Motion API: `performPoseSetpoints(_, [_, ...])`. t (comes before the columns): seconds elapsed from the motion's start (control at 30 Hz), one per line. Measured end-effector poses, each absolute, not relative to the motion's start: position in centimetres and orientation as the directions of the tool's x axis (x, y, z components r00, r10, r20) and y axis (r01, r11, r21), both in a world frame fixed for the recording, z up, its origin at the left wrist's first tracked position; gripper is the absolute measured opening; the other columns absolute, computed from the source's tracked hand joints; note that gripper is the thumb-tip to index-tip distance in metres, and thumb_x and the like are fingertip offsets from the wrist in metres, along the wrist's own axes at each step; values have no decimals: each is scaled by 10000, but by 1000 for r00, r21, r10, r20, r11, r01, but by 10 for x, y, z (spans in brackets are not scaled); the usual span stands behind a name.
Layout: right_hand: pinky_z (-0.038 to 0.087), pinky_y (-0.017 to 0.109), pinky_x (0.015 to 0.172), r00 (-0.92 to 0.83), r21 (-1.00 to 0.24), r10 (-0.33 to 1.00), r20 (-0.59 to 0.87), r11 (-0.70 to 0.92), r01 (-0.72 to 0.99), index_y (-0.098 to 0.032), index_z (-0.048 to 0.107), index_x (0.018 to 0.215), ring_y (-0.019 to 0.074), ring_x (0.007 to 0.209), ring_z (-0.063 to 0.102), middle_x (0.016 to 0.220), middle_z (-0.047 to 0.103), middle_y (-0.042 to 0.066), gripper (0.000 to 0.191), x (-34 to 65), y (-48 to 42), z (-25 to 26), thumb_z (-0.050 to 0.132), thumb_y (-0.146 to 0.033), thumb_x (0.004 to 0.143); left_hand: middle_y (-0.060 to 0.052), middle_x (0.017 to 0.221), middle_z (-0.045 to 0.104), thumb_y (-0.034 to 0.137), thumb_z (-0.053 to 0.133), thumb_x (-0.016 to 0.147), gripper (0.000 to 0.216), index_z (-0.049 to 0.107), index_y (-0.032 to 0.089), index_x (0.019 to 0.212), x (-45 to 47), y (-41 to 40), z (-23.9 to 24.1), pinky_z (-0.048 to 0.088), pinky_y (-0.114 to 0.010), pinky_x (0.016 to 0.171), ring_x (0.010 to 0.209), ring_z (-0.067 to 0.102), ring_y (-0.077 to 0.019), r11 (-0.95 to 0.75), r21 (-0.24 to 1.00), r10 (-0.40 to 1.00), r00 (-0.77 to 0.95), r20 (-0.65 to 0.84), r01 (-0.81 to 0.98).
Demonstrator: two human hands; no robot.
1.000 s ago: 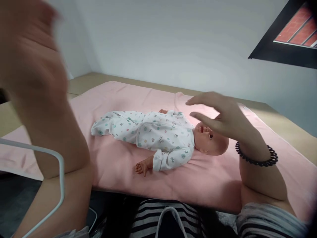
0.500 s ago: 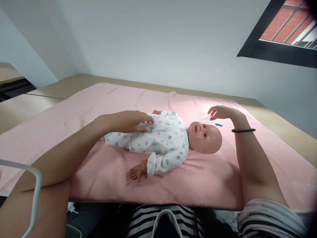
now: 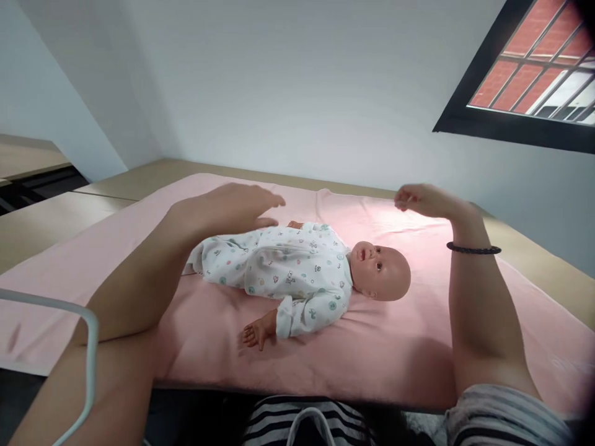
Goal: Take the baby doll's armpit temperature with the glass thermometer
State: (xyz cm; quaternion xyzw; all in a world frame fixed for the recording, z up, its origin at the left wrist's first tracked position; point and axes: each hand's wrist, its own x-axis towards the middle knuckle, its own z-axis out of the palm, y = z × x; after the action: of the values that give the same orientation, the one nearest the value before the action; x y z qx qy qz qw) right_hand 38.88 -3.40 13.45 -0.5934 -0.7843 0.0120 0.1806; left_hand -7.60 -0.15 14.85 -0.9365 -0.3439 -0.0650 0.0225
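Note:
A baby doll [image 3: 379,271] lies on its back, its head to the right, dressed in a white patterned sleepsuit [image 3: 297,272]. Above the doll's legs hovers my left hand [image 3: 232,207], fingers stretched out and thumb apart, holding nothing. My right hand [image 3: 425,199] is raised beyond the doll's head, with its fingers curled in. What lies inside those fingers is hidden. Neither hand touches the doll.
A pink blanket [image 3: 195,353] covers much of the wooden table [image 3: 105,204]. Behind it rises a pale wall, with a barred window [image 3: 520,80] at the upper right. A whitish cable [image 3: 92,365] hangs by my left arm.
Both hands have lifted away from the doll. The thin white stick with a blue end, which lay behind the doll's head below my right hand, no longer shows there. My right fingers have curled inward.

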Motion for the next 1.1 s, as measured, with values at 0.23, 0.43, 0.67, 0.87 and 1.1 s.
performPoseSetpoints(0.23, [556, 426, 798, -240, -225, 683, 690, 517, 826, -264, 677, 940, 232, 890, 674, 963, 730, 41, 177, 253, -85, 203, 639, -430, 893, -66, 1306, 669, 497, 534, 972, 503, 510, 277, 1424, -43, -35, 195, 522, -343, 921, 1139, 649, -233, -816, 115, 504, 600, 622, 566])
performPoseSetpoints(0.43, [573, 410, 803, -295, -115, 531, 795, 608, 785, -280, 686, 947, 213, 852, 678, 931, 729, 11, 81, 200, -115, 202, 630, -335, 931, 4, 1097, 760, 408, 499, 1001, 269, 713, 275, 1093, -51, -56, 190, 548, -248, 754, 1001, 701, -167, -848, 99, 392, 491, 778, 521])
performPoseSetpoints(0.67, [590, 433, 725, -192, -193, 497, 846, 621, 760, -304, 695, 927, 226, 812, 687, 904, 720, 14, 69, 199, -131, 189, 658, -362, 925, 4, 1045, 778, 469, 535, 979, 288, 751, 284, 1025, -72, -69, 191, 591, -299, 830, 983, 721, -185, -835, 127, 385, 402, 831, 536])
performPoseSetpoints(0.87, [583, 443, 771, -149, -254, 470, 870, 687, 681, -313, 694, 914, 214, 800, 670, 900, 702, -2, 30, 204, -137, 183, 699, -285, 902, 15, 1030, 779, 496, 541, 975, 295, 748, 290, 1018, -71, -69, 189, 597, -306, 851, 980, 724, -179, -833, 126, 388, 407, 827, 539])
performPoseSetpoints(1.1, [598, 463, 776, 65, -335, 369, 927, 738, 586, -295, 732, 904, 242, 836, 679, 920, 700, 32, 49, 200, -135, 185, 744, -310, 859, 43, 938, 731, 401, 620, 980, 180, 690, 239, 948, -77, -77, 191, 602, -310, 820, 876, 680, -110, -879, 131, 315, 350, 882, 459])
